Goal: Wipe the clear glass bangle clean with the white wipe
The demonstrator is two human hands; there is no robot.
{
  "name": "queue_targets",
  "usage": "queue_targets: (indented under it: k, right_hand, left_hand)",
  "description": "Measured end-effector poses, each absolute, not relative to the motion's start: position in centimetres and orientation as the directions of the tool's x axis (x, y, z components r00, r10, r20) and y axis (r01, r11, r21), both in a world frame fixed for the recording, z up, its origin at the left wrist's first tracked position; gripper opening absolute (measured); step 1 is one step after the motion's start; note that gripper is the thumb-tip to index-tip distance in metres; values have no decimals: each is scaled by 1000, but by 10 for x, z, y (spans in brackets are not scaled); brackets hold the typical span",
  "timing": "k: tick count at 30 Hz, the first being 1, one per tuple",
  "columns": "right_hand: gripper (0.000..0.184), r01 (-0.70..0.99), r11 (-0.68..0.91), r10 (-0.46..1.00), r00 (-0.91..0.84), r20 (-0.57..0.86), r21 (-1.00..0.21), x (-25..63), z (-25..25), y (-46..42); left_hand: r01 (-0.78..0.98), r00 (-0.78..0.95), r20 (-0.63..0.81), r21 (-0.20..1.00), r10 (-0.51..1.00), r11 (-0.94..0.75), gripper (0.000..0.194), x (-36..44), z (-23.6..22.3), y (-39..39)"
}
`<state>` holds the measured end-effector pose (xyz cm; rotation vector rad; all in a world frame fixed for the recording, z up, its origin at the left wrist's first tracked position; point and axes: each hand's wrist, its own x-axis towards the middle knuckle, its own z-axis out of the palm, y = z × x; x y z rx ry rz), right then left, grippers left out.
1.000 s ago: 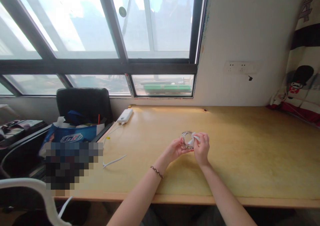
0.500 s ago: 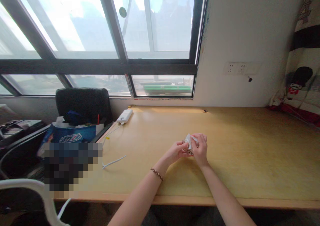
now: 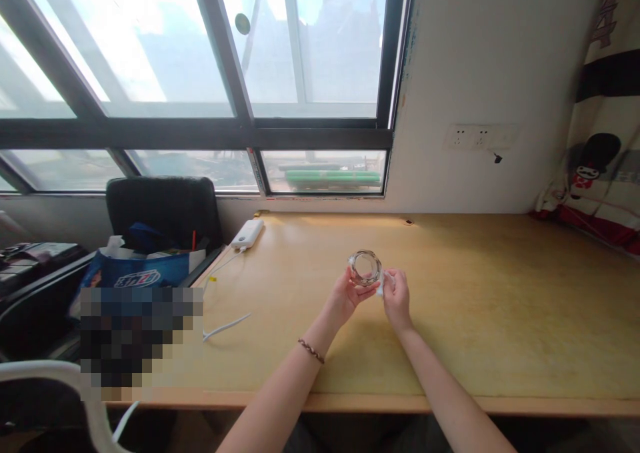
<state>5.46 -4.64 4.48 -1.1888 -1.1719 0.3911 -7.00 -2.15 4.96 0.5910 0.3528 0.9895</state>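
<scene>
In my left hand [image 3: 345,298] is a small round glass-like dish [image 3: 377,266], its rim dark and patterned and its middle pale and see-through. Thumb and fingers grip it from the left and from below, and its round face is turned toward me above the tabletop. A crumpled white tissue-like piece [image 3: 388,281] pokes out of my right hand [image 3: 399,301], whose fingers are closed around it. This hand is close beside the dish, on its right. Whether the white piece touches the dish, I cannot tell.
The yellowish wooden table [image 3: 480,306] stretches beneath both hands. A white power bank [image 3: 247,233] with a cable lies at its left edge. Further left stand a black chair [image 3: 163,203] and a blue bag [image 3: 135,273]. A curved white tube [image 3: 45,371] rises at lower left.
My left hand has turned the dish up so its round face shows. My right hand has drawn slightly back from it, keeping the white piece.
</scene>
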Motion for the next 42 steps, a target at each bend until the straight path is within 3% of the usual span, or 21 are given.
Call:
queue_targets:
  k: [8,16,22,27,32,35,39,42]
  right_hand:
    - [9,558,484,700,215,681,-674,47,48,-58]
    - [6,662,509,677,87,731,-550,43,51,-64]
    - [9,605,467,587,334,738,-645,54,50,-52]
    - [19,405,357,677,508,532,-842,63,43,-43]
    - [29,69,220,764,608,216,-973,66,38,-39]
    - [41,-110,195,863,491,117,-975,63,41,-41]
    - [58,-197,118,973,220,74,-973,53,45,-46]
    - [58,-200,104,984,166,71,-974,48,48,-48]
  left_hand:
    - [-634,412,-62,697,909,335,29,-62,43,-26]
    - [-525,487,-73,772,870,358,32,-51,39,-35]
    - [-565,543,-126,676,830,473,34,-62,46,-30]
    - [-555,570,-92,690,817,465,37,-67,52,-29]
    - [-450,392,30,878,919,164,38,-64,53,-26]
    - [-254,201,177,959,963,-124,22,-66,53,-27]
    - [-33,77,372,928,925,-370,9,-67,57,-34]
    - [33,93,456,887,885,-460,27,-65,60,-40]
